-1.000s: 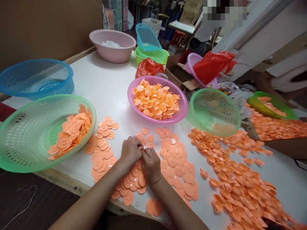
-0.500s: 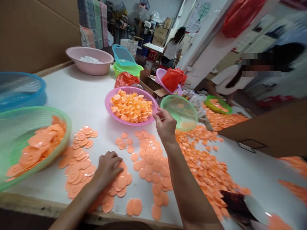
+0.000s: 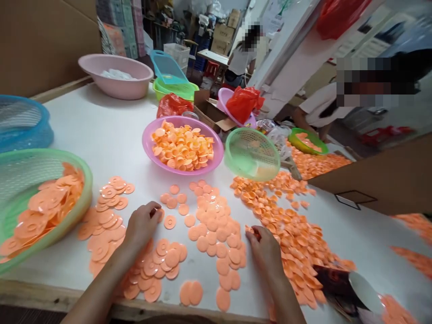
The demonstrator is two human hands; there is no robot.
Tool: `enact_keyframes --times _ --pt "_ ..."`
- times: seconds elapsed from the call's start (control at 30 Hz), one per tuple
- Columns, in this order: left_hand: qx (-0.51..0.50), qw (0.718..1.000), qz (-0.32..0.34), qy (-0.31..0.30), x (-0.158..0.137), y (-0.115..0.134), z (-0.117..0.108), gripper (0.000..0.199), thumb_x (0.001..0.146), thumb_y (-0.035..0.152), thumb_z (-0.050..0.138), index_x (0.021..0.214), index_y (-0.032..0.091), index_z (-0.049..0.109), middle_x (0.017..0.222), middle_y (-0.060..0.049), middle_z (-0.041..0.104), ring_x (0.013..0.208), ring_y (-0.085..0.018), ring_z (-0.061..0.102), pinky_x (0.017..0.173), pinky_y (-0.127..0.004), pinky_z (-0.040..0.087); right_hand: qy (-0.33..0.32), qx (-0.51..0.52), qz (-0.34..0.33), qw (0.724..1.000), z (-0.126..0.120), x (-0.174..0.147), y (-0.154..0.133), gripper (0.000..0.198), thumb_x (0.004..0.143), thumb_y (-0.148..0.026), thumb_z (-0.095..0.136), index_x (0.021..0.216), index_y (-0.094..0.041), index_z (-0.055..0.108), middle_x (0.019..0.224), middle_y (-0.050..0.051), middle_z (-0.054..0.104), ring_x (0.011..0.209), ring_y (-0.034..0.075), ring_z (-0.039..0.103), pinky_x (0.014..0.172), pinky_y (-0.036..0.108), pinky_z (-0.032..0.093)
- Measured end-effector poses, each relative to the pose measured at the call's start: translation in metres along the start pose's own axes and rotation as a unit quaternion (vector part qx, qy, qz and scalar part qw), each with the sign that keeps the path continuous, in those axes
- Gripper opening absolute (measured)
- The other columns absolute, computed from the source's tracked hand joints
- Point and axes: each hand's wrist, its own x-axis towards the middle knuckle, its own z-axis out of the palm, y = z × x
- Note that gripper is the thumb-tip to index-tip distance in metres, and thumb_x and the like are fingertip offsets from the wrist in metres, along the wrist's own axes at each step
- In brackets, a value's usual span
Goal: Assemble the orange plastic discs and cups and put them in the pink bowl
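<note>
My left hand (image 3: 143,223) is over the middle of the white table, its fingers closed at the edge of a flat orange disc (image 3: 161,215). A single disc with a raised ring (image 3: 169,221) lies just right of it. Below the hand spreads a pile of ringed orange discs (image 3: 164,261). My right hand (image 3: 266,249) pinches a small orange cup-shaped piece (image 3: 249,229), partly hidden by the fingers. It is between a spread of plain orange discs (image 3: 216,220) and a long heap of small orange cups (image 3: 300,243).
A pink basin (image 3: 148,155) full of orange cups stands ahead, beside a green basket (image 3: 232,166). At left are a green basket (image 3: 86,189) of discs and a blue basket (image 3: 47,121). A cardboard sheet (image 3: 388,180) borders the right. A co-worker (image 3: 320,105) stands beyond.
My right hand has come back from the pink basin's edge to beside the cup heap and pinches a piece. My left hand has moved up and left off the disc pile.
</note>
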Motion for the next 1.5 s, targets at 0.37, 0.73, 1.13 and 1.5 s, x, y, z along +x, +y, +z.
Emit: enact_keyframes --times 0.37,0.73,1.13,1.5 --pt "0.067 0.989 0.132 0.019 -0.018 -0.017 -0.002 0.027 0.081 0.031 0.063 0.106 0.025 0.07 0.104 -0.006 0.064 0.099 -0.025 0.055 0.083 -0.04 0.047 -0.144 0.468 0.082 0.868 0.012 -0.004 -0.098 0.038 0.07 -0.046 0.077 0.097 -0.022 0.063 0.075 0.0 0.061 0.068 0.017 0.064 0.055 0.026 0.048" --pt "0.11 0.976 0.188 0.016 -0.017 -0.01 0.017 0.018 0.077 0.033 0.074 0.095 0.031 0.075 0.122 -0.008 0.058 0.115 -0.03 0.048 0.088 -0.046 0.037 -0.116 0.209 -0.277 0.931 0.111 -0.045 -0.181 0.02 0.092 -0.024 0.056 0.082 -0.022 0.073 0.078 0.003 0.055 0.074 0.016 0.054 0.065 0.028 0.047" --pt "0.04 0.988 0.143 -0.046 -0.005 0.002 0.009 0.02 0.084 0.019 0.057 0.088 0.027 0.075 0.102 -0.005 0.066 0.102 -0.023 0.054 0.085 -0.042 0.037 -0.046 0.049 -0.431 0.9 0.119 -0.052 -0.18 0.029 0.097 -0.011 0.039 0.084 -0.02 0.063 0.073 0.004 0.05 0.074 0.019 0.044 0.058 0.029 0.036" --pt "0.08 0.989 0.111 -0.056 0.003 0.007 0.009 0.015 0.081 0.028 0.063 0.07 0.024 0.073 0.085 -0.004 0.066 0.091 -0.024 0.056 0.082 -0.041 0.039 -0.006 0.011 -0.437 0.899 0.127 -0.064 -0.181 0.028 0.096 -0.01 0.041 0.083 -0.019 0.064 0.073 0.005 0.053 0.071 0.02 0.045 0.062 0.032 0.036"
